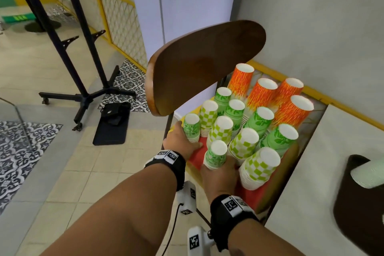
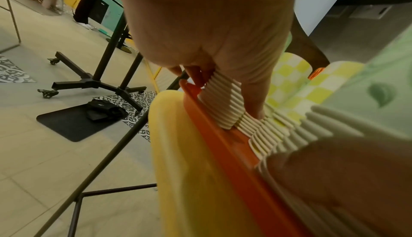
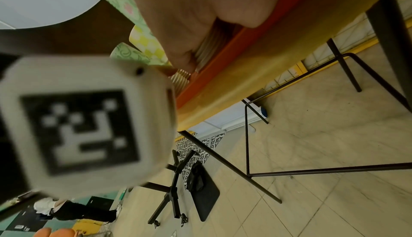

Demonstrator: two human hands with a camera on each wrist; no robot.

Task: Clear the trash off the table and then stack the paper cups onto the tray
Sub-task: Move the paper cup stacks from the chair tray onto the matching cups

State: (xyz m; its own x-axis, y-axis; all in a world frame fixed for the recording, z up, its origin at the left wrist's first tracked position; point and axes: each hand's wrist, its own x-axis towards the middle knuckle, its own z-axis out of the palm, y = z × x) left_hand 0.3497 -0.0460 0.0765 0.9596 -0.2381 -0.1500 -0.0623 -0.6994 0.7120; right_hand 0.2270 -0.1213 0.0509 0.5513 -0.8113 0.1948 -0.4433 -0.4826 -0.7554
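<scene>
A red tray (image 1: 252, 195) lies on the yellow seat (image 2: 178, 152) of a chair. It carries several upside-down stacks of paper cups: orange ones (image 1: 261, 93) at the back, green leaf-print ones (image 1: 259, 120) and checkered ones (image 1: 222, 131) nearer. My left hand (image 1: 180, 141) grips the tray's left rim (image 2: 223, 145), its thumb on the red surface beside a green stack (image 1: 192, 127). My right hand (image 1: 220, 174) holds the near rim (image 3: 223, 54), fingers tucked behind a short green stack (image 1: 216, 156). Most fingertips are hidden by cups.
The chair's brown backrest (image 1: 207, 64) rises just behind the cups. A white table (image 1: 324, 172) at the right carries a dark holder (image 1: 353, 210) with pale cups (image 1: 367, 174). On the floor to the left are a black wheeled stand (image 1: 87, 97) and a black mat (image 1: 112, 129).
</scene>
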